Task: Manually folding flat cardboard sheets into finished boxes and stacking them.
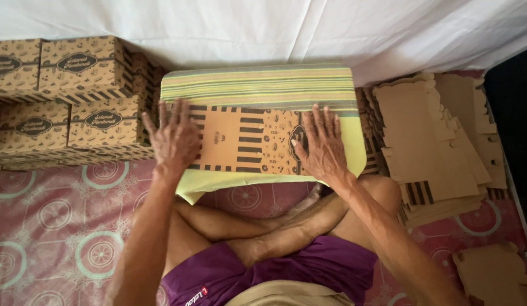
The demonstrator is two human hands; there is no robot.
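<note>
Assembled printed boxes (76, 102) stacked left, flat cardboard blanks (428, 141) apparently piled right

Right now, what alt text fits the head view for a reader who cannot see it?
Both hands, left hand and right hand, press a flat printed brown cardboard box blank onto a striped yellow-green cushion. Stacked assembled brown cardboard boxes sit left, a pile of flat blanks right.

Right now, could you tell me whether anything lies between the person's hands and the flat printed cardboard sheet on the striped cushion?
Nothing visible does: the left hand and right hand both lie flat on the cardboard sheet.
</note>
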